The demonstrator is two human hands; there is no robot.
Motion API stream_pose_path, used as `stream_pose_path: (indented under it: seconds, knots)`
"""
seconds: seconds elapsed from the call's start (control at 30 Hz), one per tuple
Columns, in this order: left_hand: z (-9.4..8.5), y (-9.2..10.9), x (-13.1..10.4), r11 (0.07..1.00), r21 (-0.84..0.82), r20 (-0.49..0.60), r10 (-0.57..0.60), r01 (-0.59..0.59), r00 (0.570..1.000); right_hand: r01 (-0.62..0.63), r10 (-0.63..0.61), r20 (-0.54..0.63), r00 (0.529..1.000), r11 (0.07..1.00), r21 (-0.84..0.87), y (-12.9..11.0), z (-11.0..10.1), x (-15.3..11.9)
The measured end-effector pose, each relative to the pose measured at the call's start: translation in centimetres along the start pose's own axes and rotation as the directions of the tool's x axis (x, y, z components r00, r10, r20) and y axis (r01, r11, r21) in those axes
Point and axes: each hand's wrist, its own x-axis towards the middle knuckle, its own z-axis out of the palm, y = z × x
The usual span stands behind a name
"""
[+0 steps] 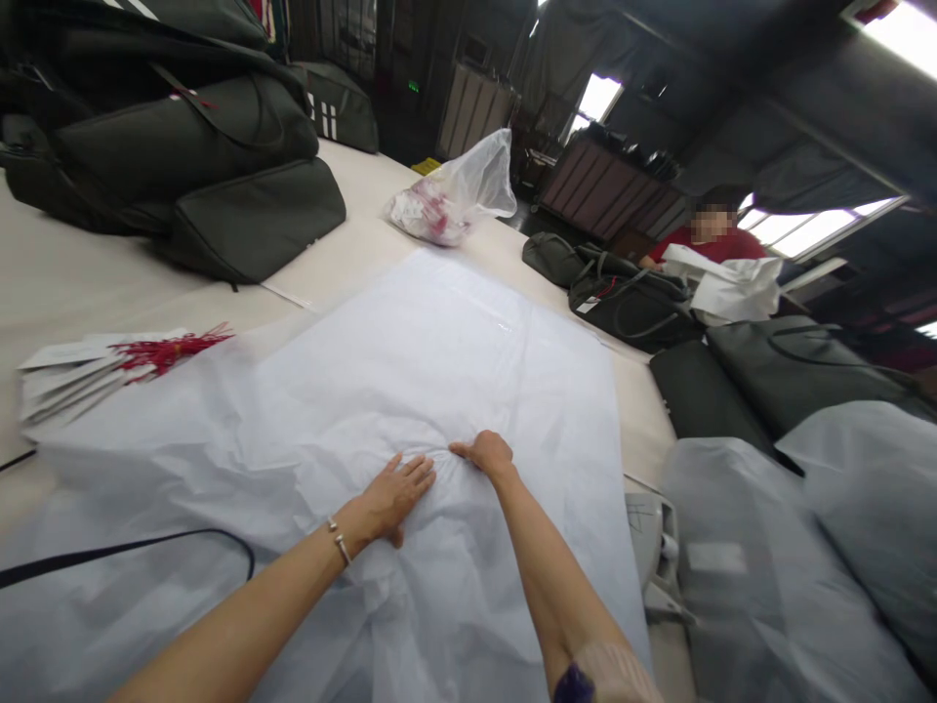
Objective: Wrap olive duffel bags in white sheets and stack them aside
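A large, thin white plastic sheet (563, 410), perhaps a bag laid flat, spreads over the table in front of me. My left hand (399, 493), with a bracelet at the wrist, lies palm down on it, fingers stretched out. Just to the right, my right hand (487, 454) is closed on the sheet, its fingers curled and one digit reaching left. Creases gather between the two hands. Toward the lower left the plastic is rumpled, and a black strap (146, 542) shows there.
Dark green bags (256, 215) are piled at the left. White tags with red strings (139, 361) lie nearby. A clear plastic bag (454, 190) stands ahead. More dark bags (630, 293), a grey device (651, 547) and plastic-covered bags (753, 576) are at right. A person in red (739, 244) handles white material.
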Motion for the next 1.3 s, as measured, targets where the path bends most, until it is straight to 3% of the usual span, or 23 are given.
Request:
stream_pose_path:
  seconds: [0.13, 0.23, 0.3, 0.37, 0.43, 0.53, 0.67, 0.83, 0.93, 1.03, 1.1, 1.17, 1.23, 1.3]
  knots:
    - [-0.1, -0.1, 0.2, 1.0, -0.017, 0.004, 0.015, -0.015, 1.0, 0.045, -0.045, -0.135, 0.99, 0.999, -0.005, 1.7, -1.5, -1.0]
    - [-1.1, 0.3, 0.1, 0.999, -0.044, 0.016, 0.008, -0.007, 1.0, 0.143, -0.136, -0.282, 0.95, 0.99, 0.004, 2.0, -1.3, -1.4]
    - [-2.1, 0.7, 0.0, 0.998, -0.061, -0.01, -0.012, 0.011, 1.0, 0.31, -0.32, -0.332, 0.888, 0.947, -0.084, 1.7, 0.3, -1.4]
    - [-2.8, 1.0, -0.1, 0.998, -0.049, -0.07, -0.033, 0.03, 0.997, 0.476, -0.533, -0.31, 0.788, 0.845, -0.242, 1.5, 2.7, -1.2]
    - [-2.9, 0.9, 0.0, 0.998, 0.0, -0.166, -0.057, 0.058, 0.985, 0.548, -0.65, -0.26, 0.714, 0.75, -0.371, 1.5, 5.3, -0.8]
    - [-1.8, 0.1, 0.8, 0.99, 0.069, -0.263, -0.105, 0.127, 0.959, 0.526, -0.657, -0.253, 0.71, 0.734, -0.43, 2.0, 7.4, 0.2]
    - [-1.2, -1.8, 3.8, 0.983, 0.073, -0.24, -0.146, 0.168, 0.96, 0.511, -0.654, -0.273, 0.705, 0.736, -0.445, 2.1, 6.5, 2.9]
    - [-5.8, -3.4, 8.9, 0.989, 0.059, -0.2, -0.118, 0.132, 0.973, 0.451, -0.575, -0.309, 0.758, 0.803, -0.39, 0.2, 2.7, 8.4]
    - [-8.4, -4.1, 9.8, 0.99, 0.064, -0.222, -0.105, 0.122, 0.969, 0.436, -0.52, -0.277, 0.808, 0.844, -0.313, -1.2, 0.1, 11.4]
    - [-9.5, -4.3, 7.4, 0.997, 0.032, -0.318, -0.06, 0.074, 0.946, 0.428, -0.468, -0.292, 0.834, 0.883, -0.194, -1.7, -2.6, 11.9]
    - [-9.1, -3.9, 4.1, 1.0, -0.007, -0.41, -0.029, 0.029, 0.911, 0.476, -0.492, -0.356, 0.795, 0.869, -0.139, -1.0, -4.0, 9.9]
    - [-7.8, -3.0, -0.1, 0.999, -0.05, -0.465, -0.026, 0.003, 0.885, 0.573, -0.576, -0.4, 0.713, 0.807, -0.142, 0.7, -4.5, 5.8]
    - [-5.7, -1.6, -4.2, 0.997, -0.079, -0.46, -0.026, -0.012, 0.888, 0.647, -0.651, -0.41, 0.639, 0.743, -0.172, 3.3, -3.8, 0.3]
    - [-3.2, -0.1, -7.4, 0.997, -0.076, -0.418, -0.011, -0.022, 0.909, 0.663, -0.675, -0.402, 0.619, 0.723, -0.193, 6.2, -2.0, -5.1]
